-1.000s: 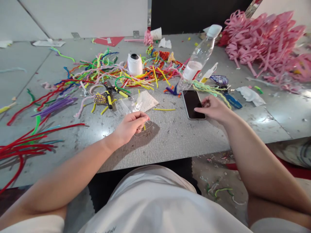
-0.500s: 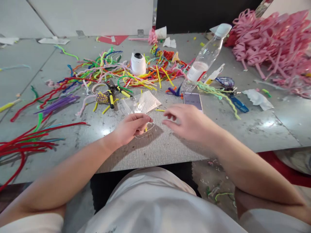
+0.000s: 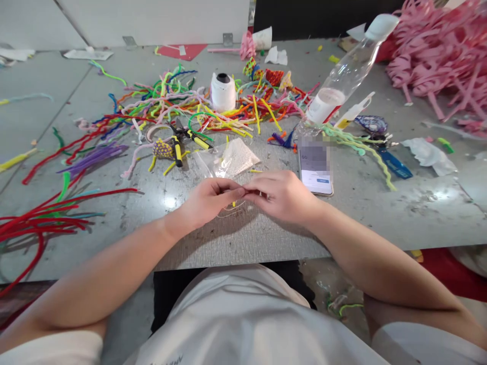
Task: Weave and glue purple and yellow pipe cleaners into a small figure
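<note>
Thumb and forefinger of the left hand [image 3: 207,200] meet in a pinch on a thin white thread [image 3: 227,216], whose loop hangs below them on the near side of the clear plastic bag of small white beads [image 3: 245,154]. The right hand [image 3: 283,195] sets its bent fingertips against this pinch; whether they also grasp the thread we cannot tell, the meeting point being too small to resolve. We see both hands back uppermost, the other left fingers curled under and largely concealed, the right fingers arched with a slight gap behind the thumb. A short yellow chenille stem [image 3: 234,204] shows beneath the hands, nearer to us than the bag and mostly covered. The bare forearms converge from the lower left and lower right, each running up into a white sleeve cut off at the frame's edge.

To the right of the bag lies a smartphone [image 3: 315,185], its display partly masked by blurred squares; beyond it a clear plastic bottle [image 3: 353,73] leans. To the left of the bag we find yellow-and-black pliers [image 3: 177,151]; behind it stands a white thread spool [image 3: 223,96]. Far right of the bag, a pink ribbon heap [image 3: 429,71] is cropped by the frame.
</note>
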The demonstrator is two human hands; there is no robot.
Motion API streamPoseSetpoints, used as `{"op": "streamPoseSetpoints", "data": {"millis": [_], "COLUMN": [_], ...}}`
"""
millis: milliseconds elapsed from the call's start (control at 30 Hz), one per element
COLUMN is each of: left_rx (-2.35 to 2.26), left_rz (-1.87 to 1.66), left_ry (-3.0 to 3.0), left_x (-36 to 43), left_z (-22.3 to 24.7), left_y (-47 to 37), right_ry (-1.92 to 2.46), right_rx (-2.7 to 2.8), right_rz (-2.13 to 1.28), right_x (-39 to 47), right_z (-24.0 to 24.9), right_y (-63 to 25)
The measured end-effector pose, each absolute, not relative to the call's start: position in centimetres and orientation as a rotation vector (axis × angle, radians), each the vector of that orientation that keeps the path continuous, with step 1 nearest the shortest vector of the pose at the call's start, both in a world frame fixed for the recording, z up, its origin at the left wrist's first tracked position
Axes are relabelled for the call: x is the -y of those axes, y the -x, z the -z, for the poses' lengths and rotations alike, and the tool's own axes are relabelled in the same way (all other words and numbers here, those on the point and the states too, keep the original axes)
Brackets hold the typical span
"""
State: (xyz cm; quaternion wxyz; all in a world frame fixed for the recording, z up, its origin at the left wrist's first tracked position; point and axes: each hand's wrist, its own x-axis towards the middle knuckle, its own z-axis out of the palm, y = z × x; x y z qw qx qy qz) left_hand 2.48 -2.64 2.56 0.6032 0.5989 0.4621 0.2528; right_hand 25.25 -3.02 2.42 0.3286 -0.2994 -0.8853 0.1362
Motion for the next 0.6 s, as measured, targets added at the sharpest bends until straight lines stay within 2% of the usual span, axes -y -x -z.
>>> {"op": "streamPoseSetpoints", "data": {"millis": [300, 600], "left_rx": [-1.033, -1.077], "left_rz": [-0.504, -0.500], "left_ry": [-1.460, -1.555], "left_x": [2.6, 2.5], "left_z": [-2.5, -2.1], "left_y": [-2.2, -2.2], "right_ry": [0.760, 0.769], "right_rx": [2.238, 2.483], "right_rz": [-0.816, -0.360], "right_x": [2.8, 3.5], "right_z": [-3.1, -1.8], "right_y": [-25.6, -25.1]}}
